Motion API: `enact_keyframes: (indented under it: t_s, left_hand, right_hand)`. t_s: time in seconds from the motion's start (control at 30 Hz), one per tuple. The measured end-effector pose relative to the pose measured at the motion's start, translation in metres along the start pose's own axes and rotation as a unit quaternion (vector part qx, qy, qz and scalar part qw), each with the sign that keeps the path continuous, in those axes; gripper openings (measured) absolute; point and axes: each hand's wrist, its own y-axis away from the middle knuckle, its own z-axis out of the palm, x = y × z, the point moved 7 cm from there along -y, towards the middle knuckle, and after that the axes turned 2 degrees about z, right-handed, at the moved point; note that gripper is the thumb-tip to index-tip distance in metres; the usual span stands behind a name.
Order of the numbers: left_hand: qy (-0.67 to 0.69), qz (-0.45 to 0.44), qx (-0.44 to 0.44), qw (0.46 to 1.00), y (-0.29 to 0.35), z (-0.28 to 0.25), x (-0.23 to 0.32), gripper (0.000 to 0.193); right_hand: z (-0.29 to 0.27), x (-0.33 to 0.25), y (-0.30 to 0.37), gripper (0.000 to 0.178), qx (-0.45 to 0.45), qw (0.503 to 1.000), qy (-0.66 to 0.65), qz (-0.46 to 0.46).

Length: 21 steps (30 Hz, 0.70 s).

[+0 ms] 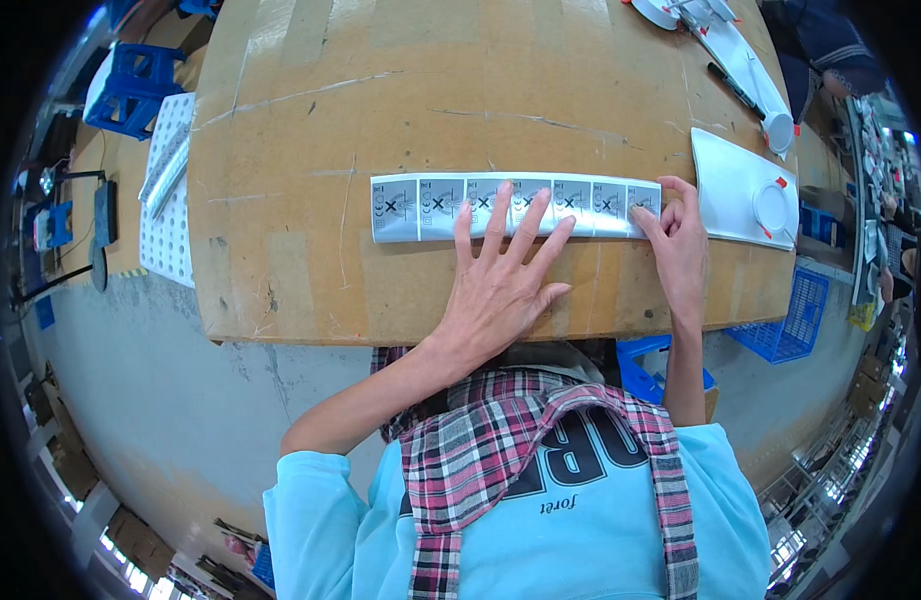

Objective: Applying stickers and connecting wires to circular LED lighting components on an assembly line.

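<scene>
A long white strip of printed labels (pixel 431 206) lies flat across a cardboard-covered table (pixel 311 120). My left hand (pixel 501 285) rests flat on the table with fingers spread, its fingertips pressing on the middle of the strip. My right hand (pixel 679 245) sits at the strip's right end, fingertips touching or pinching the last label. Neither hand lifts anything off the table.
A white moulded tray with a round part (pixel 746 190) lies just right of the strip; more white parts (pixel 741 50) sit at the far right corner. A white perforated sheet (pixel 166 190) hangs off the table's left side. Blue crates (pixel 791 320) and a blue stool (pixel 136 85) stand on the floor.
</scene>
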Motion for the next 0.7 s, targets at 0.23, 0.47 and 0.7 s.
enact_keyframes:
  t_s: [0.23, 0.47, 0.7]
  left_hand:
    - [-0.020, 0.000, -0.010, 1.000, 0.000, 0.003, -0.003, 0.065]
    - [-0.040, 0.000, -0.005, 0.999, -0.002, 0.004, -0.003, 0.067]
    - [-0.039, 0.002, 0.001, 0.999, 0.000, 0.002, -0.003, 0.078]
  right_hand:
    - [0.001, 0.002, -0.001, 0.043, -0.007, 1.000, 0.014, 0.003]
    - [0.000, -0.004, 0.000, 0.047, -0.031, 0.998, 0.047, 0.040]
    - [-0.005, -0.077, 0.036, 0.054, 0.161, 0.931, 0.183, -0.273]
